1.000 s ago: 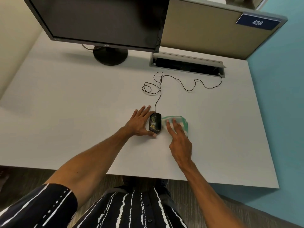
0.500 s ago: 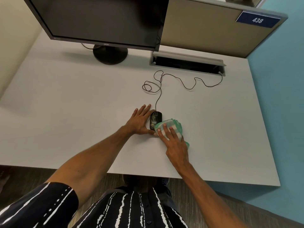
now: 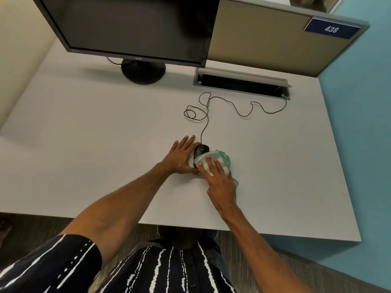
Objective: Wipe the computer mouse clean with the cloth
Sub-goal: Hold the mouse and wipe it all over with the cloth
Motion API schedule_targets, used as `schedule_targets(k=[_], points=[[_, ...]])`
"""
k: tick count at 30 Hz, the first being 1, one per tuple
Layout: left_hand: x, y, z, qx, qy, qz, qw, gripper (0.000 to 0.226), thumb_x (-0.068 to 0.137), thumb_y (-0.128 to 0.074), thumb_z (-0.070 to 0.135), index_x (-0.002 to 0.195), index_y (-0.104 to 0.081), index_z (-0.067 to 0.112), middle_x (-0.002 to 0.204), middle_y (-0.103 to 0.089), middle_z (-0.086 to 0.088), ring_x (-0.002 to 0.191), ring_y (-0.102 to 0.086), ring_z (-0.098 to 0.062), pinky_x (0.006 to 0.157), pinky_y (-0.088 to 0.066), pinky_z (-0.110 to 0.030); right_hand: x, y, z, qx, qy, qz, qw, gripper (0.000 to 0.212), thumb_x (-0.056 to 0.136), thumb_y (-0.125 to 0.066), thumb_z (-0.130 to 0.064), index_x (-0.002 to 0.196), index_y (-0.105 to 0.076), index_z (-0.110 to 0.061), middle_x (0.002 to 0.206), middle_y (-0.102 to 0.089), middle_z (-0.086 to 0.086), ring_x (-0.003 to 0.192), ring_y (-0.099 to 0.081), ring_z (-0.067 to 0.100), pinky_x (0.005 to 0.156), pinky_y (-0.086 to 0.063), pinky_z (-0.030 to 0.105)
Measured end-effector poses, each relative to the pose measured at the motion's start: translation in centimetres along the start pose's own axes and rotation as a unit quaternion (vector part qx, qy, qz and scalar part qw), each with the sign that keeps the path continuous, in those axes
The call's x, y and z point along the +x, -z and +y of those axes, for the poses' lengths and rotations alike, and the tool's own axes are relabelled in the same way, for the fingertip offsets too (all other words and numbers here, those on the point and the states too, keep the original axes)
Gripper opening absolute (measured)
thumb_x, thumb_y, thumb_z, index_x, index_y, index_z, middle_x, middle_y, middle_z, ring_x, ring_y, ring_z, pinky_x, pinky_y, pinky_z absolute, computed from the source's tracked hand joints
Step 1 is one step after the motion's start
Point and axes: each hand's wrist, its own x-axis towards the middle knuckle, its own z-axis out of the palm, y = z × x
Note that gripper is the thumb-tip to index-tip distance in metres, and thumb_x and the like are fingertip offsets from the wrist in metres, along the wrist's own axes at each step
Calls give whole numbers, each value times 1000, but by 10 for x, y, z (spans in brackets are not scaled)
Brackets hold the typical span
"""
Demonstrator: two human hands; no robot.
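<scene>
Presumably to stop it sliding, the left hand (image 3: 181,155) braces the mouse (image 3: 199,150) from nine o'clock, fingers spread flat, gripping nothing; the right hand (image 3: 220,182) presses the cloth (image 3: 220,160) flat-fingered over the mouse's four-o'clock side, mid-tabletop (image 3: 105,144).

- A white desk (image 3: 84,144) fills most of the view.
- A dark monitor (image 3: 131,26) stands at the back of the desk on a round black base (image 3: 143,71); the screen is off.
- A long cable slot (image 3: 241,83) with a grey frame is set in the desk, to the right of the base.
- A beige partition (image 3: 260,39) stands behind the slot.
- A blue sign (image 3: 332,28) reading "438" sits at the partition's top right corner.
- A teal wall (image 3: 364,123) is on the right.
- A striped dark shirt (image 3: 160,271) is at the bottom.
</scene>
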Motion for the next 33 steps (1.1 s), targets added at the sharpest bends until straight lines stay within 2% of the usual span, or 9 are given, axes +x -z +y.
schedule_targets(k=[5, 8, 12, 16, 24, 29, 33], points=[[0, -1, -1, -2, -2, -5, 1000, 124, 91, -77, 70, 179, -3, 24, 186, 16, -1, 174, 17, -26, 142, 4, -54, -14, -6, 16, -16, 31, -17, 999, 84, 83, -52, 12, 157, -37, -24, 166, -30, 8, 151, -32, 37, 105, -45, 63], [-1, -2, -2, -7, -3, 1, 1000, 126, 89, -76, 73, 179, -2, 24, 186, 16, 0, 174, 18, -25, 142, 5, -54, -17, -2, 25, -13, -5, -4, 1000, 88, 80, -55, 12, 157, -38, -28, 167, -30, 6, 151, -31, 35, 103, -48, 63], [-2, -4, -1, -23, -4, 13, 1000, 129, 89, -76, 73, 179, 1, 23, 186, 13, 0, 174, 16, -25, 142, 5, -55, -6, 7, 15, -12, -9, 24, 1000, 89, 79, -49, 8, 158, -33, -31, 168, -25, 6, 152, -30, 34, 102, -49, 61], [-2, -4, -4, -28, -10, 27, 999, 119, 93, -75, 68, 178, -8, 20, 187, 7, -1, 175, 11, -25, 142, 1, -56, 7, 7, -3, -17, 9, 31, 999, 82, 83, -41, 4, 158, -34, -28, 167, -27, 9, 152, -30, 36, 107, -45, 63], [-4, -9, -9, -37, -14, 44, 998, 118, 91, -77, 69, 178, -10, 26, 187, 5, 1, 175, 9, -23, 143, 2, -52, 20, 4, -12, -33, 51, -21, 998, 67, 93, -29, -7, 159, -34, -20, 167, -25, 11, 154, -23, 38, 114, -30, 71], [-4, -10, -9, -41, -9, 57, 997, 119, 88, -79, 70, 178, -14, 26, 187, 4, 2, 175, 8, -22, 143, 2, -52, 12, 2, -5, -56, 55, -16, 997, 67, 93, -32, -2, 158, -35, -19, 167, -27, 12, 153, -27, 38, 110, -36, 69], [-4, -11, -8, -52, -5, 63, 997, 119, 87, -79, 71, 177, -16, 27, 187, 3, 4, 175, 8, -20, 143, 3, -51, 2, -5, 0, -65, 36, -23, 997, 78, 90, -30, 5, 163, -20, -23, 171, -11, 9, 157, -15, 35, 112, -38, 66]])
